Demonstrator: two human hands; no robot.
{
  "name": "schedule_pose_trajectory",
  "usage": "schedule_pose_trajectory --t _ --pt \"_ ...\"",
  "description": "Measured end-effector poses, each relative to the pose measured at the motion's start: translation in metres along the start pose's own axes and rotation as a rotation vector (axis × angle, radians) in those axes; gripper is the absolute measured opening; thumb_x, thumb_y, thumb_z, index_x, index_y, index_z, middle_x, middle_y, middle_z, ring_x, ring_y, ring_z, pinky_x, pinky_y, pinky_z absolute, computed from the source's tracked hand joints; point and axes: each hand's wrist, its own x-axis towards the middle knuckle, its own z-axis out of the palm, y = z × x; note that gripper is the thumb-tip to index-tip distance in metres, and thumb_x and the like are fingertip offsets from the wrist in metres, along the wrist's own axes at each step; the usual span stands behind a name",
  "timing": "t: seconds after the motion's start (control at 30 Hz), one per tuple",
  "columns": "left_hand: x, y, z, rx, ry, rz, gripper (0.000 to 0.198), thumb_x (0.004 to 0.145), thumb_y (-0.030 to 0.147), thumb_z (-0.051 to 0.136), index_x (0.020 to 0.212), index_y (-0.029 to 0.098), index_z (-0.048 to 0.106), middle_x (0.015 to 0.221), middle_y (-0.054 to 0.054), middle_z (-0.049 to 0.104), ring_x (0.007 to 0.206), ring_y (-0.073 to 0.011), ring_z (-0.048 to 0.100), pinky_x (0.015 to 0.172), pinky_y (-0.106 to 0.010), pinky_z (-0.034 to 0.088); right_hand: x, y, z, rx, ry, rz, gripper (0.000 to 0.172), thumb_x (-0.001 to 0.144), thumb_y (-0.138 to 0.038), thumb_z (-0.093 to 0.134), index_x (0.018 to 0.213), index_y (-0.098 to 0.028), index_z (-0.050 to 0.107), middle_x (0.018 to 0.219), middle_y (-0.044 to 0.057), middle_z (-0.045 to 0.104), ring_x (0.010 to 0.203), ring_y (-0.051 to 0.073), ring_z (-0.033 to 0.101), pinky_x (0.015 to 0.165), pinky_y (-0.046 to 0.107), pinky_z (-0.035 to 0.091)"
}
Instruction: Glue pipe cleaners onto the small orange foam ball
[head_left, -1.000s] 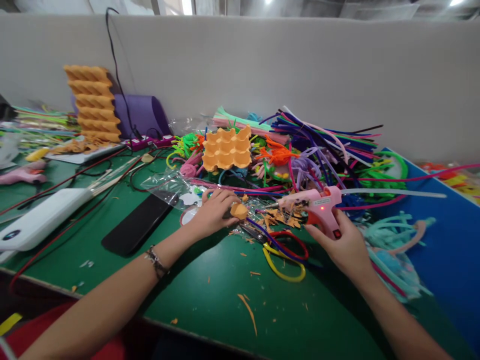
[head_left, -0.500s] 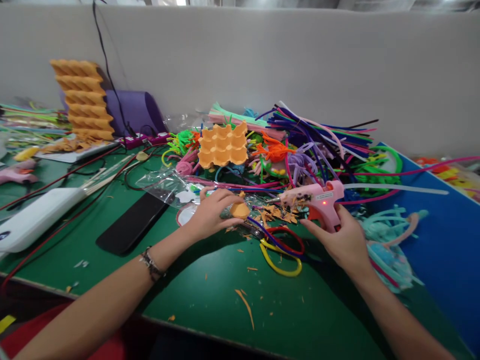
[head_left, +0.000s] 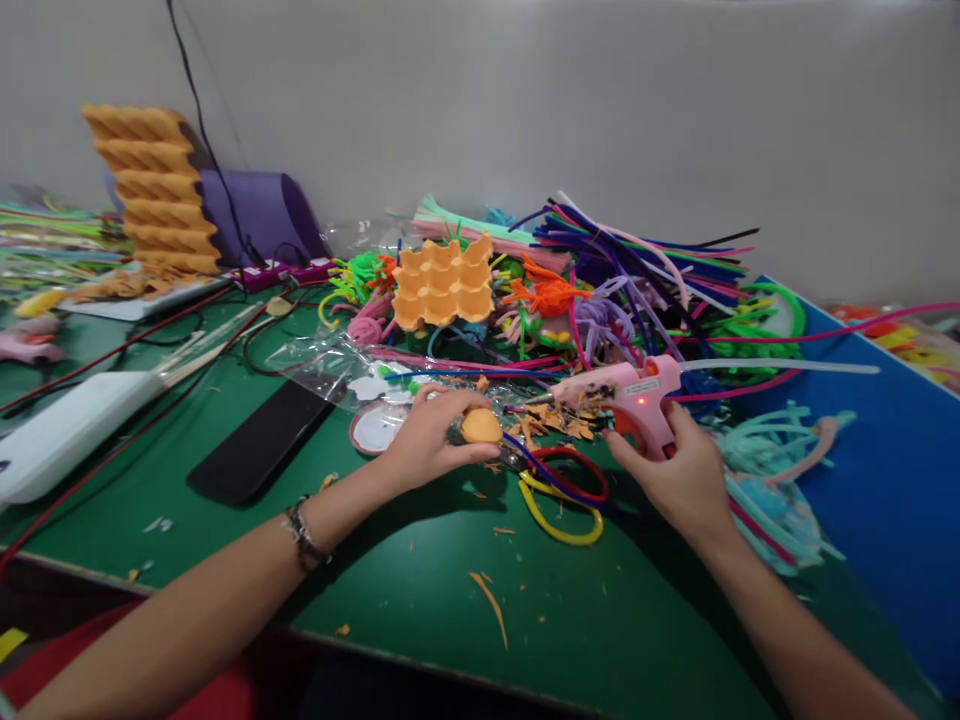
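Note:
Between the thumb and fingers of my left hand (head_left: 431,440) is a small rounded orange piece (head_left: 481,427), like a cup cut from an egg carton. My right hand (head_left: 686,470) is wrapped round the handle of a pink glue gun (head_left: 637,395), its red light lit. The gun's nozzle points left, a short way above and right of the orange piece. A clear glue stick (head_left: 780,368) juts from its back. Under and between my hands lie scissors (head_left: 562,508) with red and yellow handles, a blue-purple pipe cleaner and orange scraps (head_left: 559,425).
An orange egg carton section (head_left: 444,285) rests on heaped pipe cleaners (head_left: 630,250) at the back. A black phone-like slab (head_left: 259,445), a round lid (head_left: 375,428) and a white case (head_left: 82,430) lie left. A blue panel (head_left: 892,480) borders the right.
The orange piece has turned in my left hand, now showing a rounder face. The glue gun stays in my right hand, almost in place. The whole view has shifted slightly.

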Motion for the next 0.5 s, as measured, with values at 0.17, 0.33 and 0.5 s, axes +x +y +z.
schedule_pose_trajectory --t 0.17,0.33,0.5 --pt "-0.002 0.004 0.003 0.019 0.006 0.001 0.035 0.073 0.043 0.060 0.098 0.021 0.048 0.102 -0.004 0.062 0.096 -0.0229 0.055 0.088 -0.038 0.025 -0.002 -0.004 0.000 0.049 -0.032 -0.007 0.026 0.064 -0.042 0.058 0.072 -0.020 0.048 0.051 -0.006 0.044 0.040 0.009 0.038 0.038 0.021 0.031" --pt "-0.003 0.005 0.010 0.031 0.047 -0.009 0.041 0.069 0.041 0.065 0.099 0.021 0.046 0.104 -0.003 0.061 0.097 -0.0221 0.055 0.087 -0.036 0.027 -0.004 -0.007 -0.002 0.030 -0.073 -0.048 0.021 0.065 -0.037 0.057 0.068 -0.021 0.044 0.050 -0.006 0.044 0.041 0.008 0.039 0.038 0.020 0.032" --pt "-0.003 0.006 0.010 0.039 0.039 0.004 0.040 0.069 0.040 0.066 0.097 0.021 0.046 0.102 -0.002 0.062 0.096 -0.0220 0.055 0.086 -0.036 0.026 -0.006 -0.009 -0.002 -0.001 -0.053 -0.059 0.020 0.063 -0.037 0.056 0.066 -0.021 0.044 0.048 -0.007 0.042 0.039 0.008 0.036 0.037 0.020 0.029"
